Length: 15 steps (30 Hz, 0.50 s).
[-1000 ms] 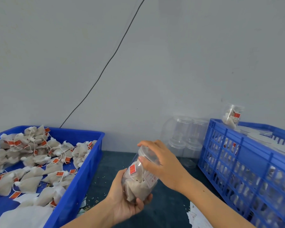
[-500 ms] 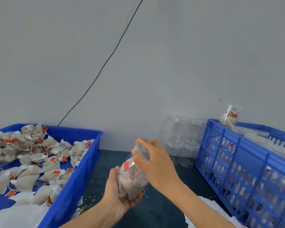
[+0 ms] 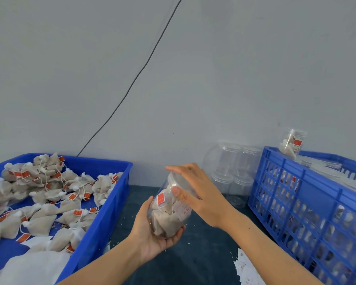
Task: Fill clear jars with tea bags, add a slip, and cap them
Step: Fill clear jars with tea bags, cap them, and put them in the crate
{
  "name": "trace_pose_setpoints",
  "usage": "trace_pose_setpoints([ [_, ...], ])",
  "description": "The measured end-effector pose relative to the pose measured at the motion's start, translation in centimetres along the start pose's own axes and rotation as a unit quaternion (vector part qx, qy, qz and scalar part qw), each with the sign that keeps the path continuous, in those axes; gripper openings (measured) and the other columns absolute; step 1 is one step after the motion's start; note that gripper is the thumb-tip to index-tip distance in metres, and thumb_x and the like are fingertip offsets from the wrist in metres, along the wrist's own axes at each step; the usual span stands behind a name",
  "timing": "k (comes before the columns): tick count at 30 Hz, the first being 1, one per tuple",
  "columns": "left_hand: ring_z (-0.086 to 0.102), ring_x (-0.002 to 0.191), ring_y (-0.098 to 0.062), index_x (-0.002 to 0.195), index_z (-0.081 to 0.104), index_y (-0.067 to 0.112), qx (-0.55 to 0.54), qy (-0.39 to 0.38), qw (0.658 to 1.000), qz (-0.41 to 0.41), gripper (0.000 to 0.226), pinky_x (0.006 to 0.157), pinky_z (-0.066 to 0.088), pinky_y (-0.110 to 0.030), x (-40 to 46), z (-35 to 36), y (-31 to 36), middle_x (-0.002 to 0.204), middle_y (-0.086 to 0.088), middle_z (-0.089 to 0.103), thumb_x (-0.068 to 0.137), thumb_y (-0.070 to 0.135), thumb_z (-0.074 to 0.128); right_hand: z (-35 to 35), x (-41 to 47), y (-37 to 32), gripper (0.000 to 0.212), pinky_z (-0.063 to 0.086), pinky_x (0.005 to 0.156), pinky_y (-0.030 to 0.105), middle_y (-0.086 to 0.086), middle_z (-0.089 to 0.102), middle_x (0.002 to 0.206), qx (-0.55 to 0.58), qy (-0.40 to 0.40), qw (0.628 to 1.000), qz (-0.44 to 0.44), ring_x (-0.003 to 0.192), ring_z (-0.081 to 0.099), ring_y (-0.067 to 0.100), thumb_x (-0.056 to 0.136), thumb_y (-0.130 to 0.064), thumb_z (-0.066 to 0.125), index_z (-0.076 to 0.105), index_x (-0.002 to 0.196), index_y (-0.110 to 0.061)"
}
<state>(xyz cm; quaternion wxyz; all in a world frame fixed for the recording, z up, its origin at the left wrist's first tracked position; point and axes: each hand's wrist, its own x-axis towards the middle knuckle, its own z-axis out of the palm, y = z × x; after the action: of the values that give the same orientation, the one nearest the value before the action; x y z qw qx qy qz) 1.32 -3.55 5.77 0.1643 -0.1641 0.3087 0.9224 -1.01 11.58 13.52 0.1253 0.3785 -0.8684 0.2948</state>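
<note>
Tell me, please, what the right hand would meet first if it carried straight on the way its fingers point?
The right hand points left, its grip on the cap of the held jar. Beyond that, it would probably reach the blue tray of tea bags, though depth is unclear.

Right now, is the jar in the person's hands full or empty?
Full: the jar is packed with tea bags and a slip shows through its clear wall. The left hand cradles its base; the right hand grips its lid.
</note>
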Motion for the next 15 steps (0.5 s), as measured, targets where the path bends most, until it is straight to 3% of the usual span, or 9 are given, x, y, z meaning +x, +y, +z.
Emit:
trace_pose_setpoints([
  [3,0.063,0.096,-0.043,0.114,0.065,0.006,-0.007,-0.004,1.000,-0.001,0.055,0.075,0.057,-0.048,0.3,-0.3,0.0,0.109,-0.025,0.068,0.086,0.052,0.057,0.9,0.2,0.5,0.042,0.042,0.094,0.021,-0.013,0.040,0.118,-0.006,0.030,0.999,0.027,0.113,0.044,0.007,0.090,-0.063,0.036,0.042,0.129,-0.048],
  [5,0.064,0.095,-0.043,0.112,0.065,0.007,-0.004,0.009,1.000,0.006,0.051,0.081,0.053,-0.048,0.6,-0.7,-0.1,0.106,-0.025,0.069,0.082,0.048,0.061,1.6,0.2,0.7,0.033,0.050,0.089,0.026,-0.011,0.040,0.111,0.007,0.039,0.997,0.064,0.106,0.048,0.009,0.093,-0.060,0.038,0.046,0.123,-0.047],
  [12,0.069,0.068,-0.037,0.100,0.066,0.010,0.021,0.021,0.996,0.083,0.043,0.067,0.054,-0.042,2.0,-1.1,-0.7,0.088,-0.022,0.072,0.083,0.048,0.059,2.4,0.3,0.5,0.036,0.052,0.081,0.026,-0.007,0.044,0.109,0.013,0.073,0.988,0.133,0.099,0.052,0.012,0.090,-0.061,0.034,0.049,0.117,-0.042],
  [15,0.069,0.062,-0.034,0.099,0.066,0.009,0.041,0.018,0.993,0.113,0.045,0.062,0.054,-0.040,2.2,-1.1,-0.9,0.082,-0.020,0.072,0.086,0.051,0.056,2.1,0.8,0.4,0.036,0.051,0.080,0.027,-0.003,0.044,0.110,0.004,0.042,0.986,0.163,0.098,0.054,0.017,0.093,-0.058,0.034,0.049,0.118,-0.038],
])
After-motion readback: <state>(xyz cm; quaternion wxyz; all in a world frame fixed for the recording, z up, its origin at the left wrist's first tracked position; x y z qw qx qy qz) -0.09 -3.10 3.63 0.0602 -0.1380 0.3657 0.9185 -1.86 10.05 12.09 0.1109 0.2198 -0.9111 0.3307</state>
